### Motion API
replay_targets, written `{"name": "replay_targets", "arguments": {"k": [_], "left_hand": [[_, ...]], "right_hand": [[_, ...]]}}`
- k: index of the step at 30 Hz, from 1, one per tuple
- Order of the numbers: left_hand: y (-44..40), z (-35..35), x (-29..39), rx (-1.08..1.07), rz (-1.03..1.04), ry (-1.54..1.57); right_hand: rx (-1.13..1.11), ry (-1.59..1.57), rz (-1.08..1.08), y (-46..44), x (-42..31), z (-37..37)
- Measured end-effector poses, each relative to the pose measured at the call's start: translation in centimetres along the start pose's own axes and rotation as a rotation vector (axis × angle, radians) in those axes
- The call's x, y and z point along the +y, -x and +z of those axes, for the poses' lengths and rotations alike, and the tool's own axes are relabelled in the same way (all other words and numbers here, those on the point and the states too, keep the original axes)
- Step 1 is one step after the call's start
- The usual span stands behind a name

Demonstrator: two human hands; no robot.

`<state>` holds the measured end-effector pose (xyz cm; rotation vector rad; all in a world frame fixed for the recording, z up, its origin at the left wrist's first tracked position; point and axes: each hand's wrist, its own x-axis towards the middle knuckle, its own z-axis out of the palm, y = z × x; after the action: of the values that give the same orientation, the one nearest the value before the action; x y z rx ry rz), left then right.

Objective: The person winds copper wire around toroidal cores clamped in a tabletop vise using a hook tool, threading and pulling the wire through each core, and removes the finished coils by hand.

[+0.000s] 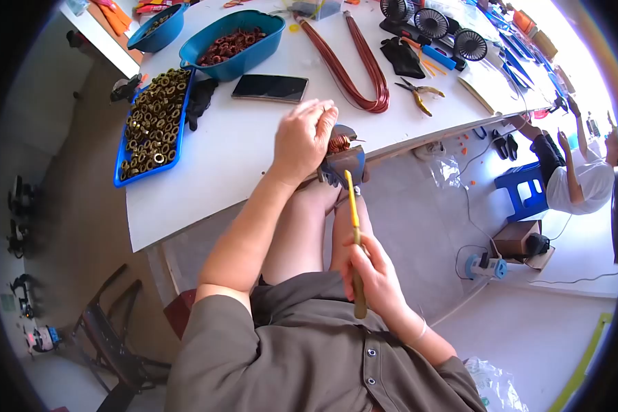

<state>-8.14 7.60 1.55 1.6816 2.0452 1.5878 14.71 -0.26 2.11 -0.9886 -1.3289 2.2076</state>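
A small vise [345,163] sits at the table's front edge, with a copper-wound coil [338,143] at its top. My left hand [304,141] is beside the coil, its fingers bent together; whether anything is between them is hidden. Below the vise, my right hand [372,273] is closed around a yellow-handled tool [353,206], whose upper end points at the vise. Behind the vise lies a looped bundle of reddish-brown wire [353,77]. Pliers with yellow handles [420,98] rest to the right of the bundle.
A blue tray of metal rings [121,173] lies at the left, near a teal basin of reddish coils [271,47] and a phone [270,87]. Small fans [431,23] stand at the back right. Another person [584,180] is at the far right, beside a blue stool [518,192].
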Motion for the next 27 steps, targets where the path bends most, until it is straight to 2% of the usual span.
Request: {"name": "replay_targets", "arguments": {"k": [1,3,4,6,7,9,10,12,15,17,19,20,23,25,26,27], "left_hand": [[-0.1,0.3,-1.1,-0.004,-0.003,-0.002],[0.2,0.7,-2.8,-0.148,0.0,0.114],[0.2,0.4,-2.3,-0.214,-0.18,0.402],[0.2,0.5,-2.0,-0.249,-0.285,0.525],[0.3,0.7,-2.1,-0.222,-0.257,0.528],[-0.2,0.4,-2.5,-0.249,-0.22,0.472],[0.0,0.2,-2.4,-0.287,-0.184,0.415],[-0.2,0.1,-1.9,-0.277,-0.202,0.406],[-0.7,-0.6,-1.0,-0.298,-0.05,0.284],[-0.6,-1.1,-1.2,-0.458,-0.022,0.312],[0.6,-1.7,-0.2,-0.38,-0.109,0.568],[1.5,-1.5,-0.5,-0.286,-0.151,0.692],[4.1,-2.1,-0.1,-0.141,-0.168,0.459],[4.6,-1.7,0.4,-0.051,-0.116,0.344],[4.7,-2.0,0.9,-0.053,-0.104,0.345],[4.5,-2.5,2.2,-0.066,-0.016,0.172]], "right_hand": [[-0.047,-0.08,0.007,-1.3,-0.5,0.5],[-0.04,-0.181,0.045,-3.1,-2.6,1.3],[-0.043,-0.273,0.102,-4.1,-3.7,1.3],[-0.083,-0.169,0.177,-5.3,-6.3,0.3],[-0.082,0.001,0.177,-5.4,-6.6,-0.8],[0.0,0.257,-0.022,-5.2,-5.1,-1.6],[0.009,0.256,-0.1,-5.1,-4.2,-1.5],[0.012,0.215,-0.102,-5.1,-3.6,-1.2],[-0.015,0.079,-0.039,-3.7,-4.1,-0.7],[-0.109,-0.29,0.11,-2.2,-3.8,-0.5],[-0.112,-0.174,0.008,3.1,-1.0,-1.0],[-0.437,-0.047,0.145,7.7,1.8,-3.5],[0.365,-0.184,0.198,11.9,3.9,-9.7],[0.371,-0.261,0.116,12.3,3.0,-11.1],[0.264,-0.253,0.136,12.2,2.2,-10.5],[0.155,-0.243,0.157,12.0,1.7,-9.8]]}}
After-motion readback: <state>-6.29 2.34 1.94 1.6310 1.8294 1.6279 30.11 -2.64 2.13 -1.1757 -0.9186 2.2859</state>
